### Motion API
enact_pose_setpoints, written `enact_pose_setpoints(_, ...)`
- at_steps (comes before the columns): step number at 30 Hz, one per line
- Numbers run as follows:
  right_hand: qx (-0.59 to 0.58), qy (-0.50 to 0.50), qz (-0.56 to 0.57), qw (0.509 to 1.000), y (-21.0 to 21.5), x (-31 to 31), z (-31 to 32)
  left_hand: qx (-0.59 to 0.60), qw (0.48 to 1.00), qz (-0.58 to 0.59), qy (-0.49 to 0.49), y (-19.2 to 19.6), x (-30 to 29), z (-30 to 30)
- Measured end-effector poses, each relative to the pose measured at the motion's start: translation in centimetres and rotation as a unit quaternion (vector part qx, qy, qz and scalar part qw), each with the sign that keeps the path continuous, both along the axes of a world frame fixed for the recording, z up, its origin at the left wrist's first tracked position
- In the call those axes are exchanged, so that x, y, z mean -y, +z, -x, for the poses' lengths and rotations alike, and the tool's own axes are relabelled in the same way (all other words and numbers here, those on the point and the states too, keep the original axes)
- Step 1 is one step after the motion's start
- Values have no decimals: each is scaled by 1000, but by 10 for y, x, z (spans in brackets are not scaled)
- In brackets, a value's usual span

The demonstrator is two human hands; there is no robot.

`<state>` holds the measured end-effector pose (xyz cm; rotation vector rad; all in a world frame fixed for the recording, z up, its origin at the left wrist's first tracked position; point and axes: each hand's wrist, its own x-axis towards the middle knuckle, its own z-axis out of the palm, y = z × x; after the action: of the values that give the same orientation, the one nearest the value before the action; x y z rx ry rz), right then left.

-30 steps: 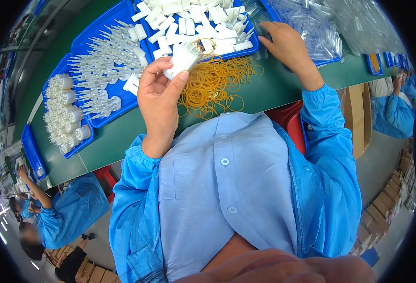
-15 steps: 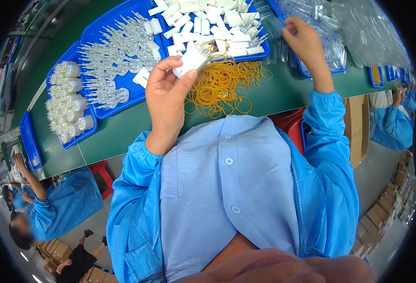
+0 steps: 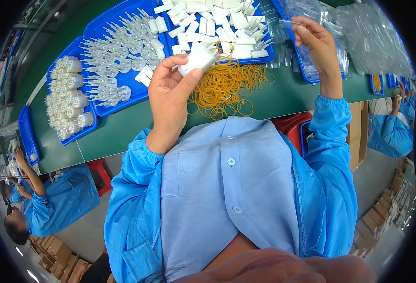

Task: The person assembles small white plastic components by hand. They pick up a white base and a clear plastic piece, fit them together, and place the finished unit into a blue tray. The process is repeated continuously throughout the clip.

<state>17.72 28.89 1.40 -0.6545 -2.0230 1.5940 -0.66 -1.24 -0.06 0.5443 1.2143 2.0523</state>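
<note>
My left hand (image 3: 168,92) pinches a cluster of white plastic pieces (image 3: 199,59) between thumb and fingers, above the near side of the trays. A yellow band appears close to the cluster's far end; whether it loops around the pieces, I cannot tell. Out to the right, my right hand (image 3: 319,45) grips a thin clear plastic strip (image 3: 287,22) by one end. Beneath that hand are more clear plastic pieces in a blue tray (image 3: 310,78). A loose heap of yellow rubber bands (image 3: 224,87) lies on the green table beside my left hand.
White rectangular blocks fill a blue tray (image 3: 260,60). Left of it, another blue tray (image 3: 135,99) holds white spiked parts, and a third (image 3: 83,137) holds bundled white parts. Clear bags (image 3: 373,40) lie at far right. Co-workers in blue (image 3: 69,198) sit on both sides.
My right hand has shifted a little to the right, and the clear strip now shows sticking out from its fingers. My left hand stays nearly in place with the white pieces.
</note>
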Motion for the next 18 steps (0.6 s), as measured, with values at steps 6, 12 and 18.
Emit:
enact_pose_setpoints(6,-158,169,238,943,8,62,22,-33,999,-32,2,8,-3,-7)
enact_pose_setpoints(12,-191,208,283,917,10,91,35,-62,996,-67,3,9,4,-7)
enact_pose_setpoints(18,-145,170,159,962,14,98,50,-64,996,-65,4,7,10,-6)
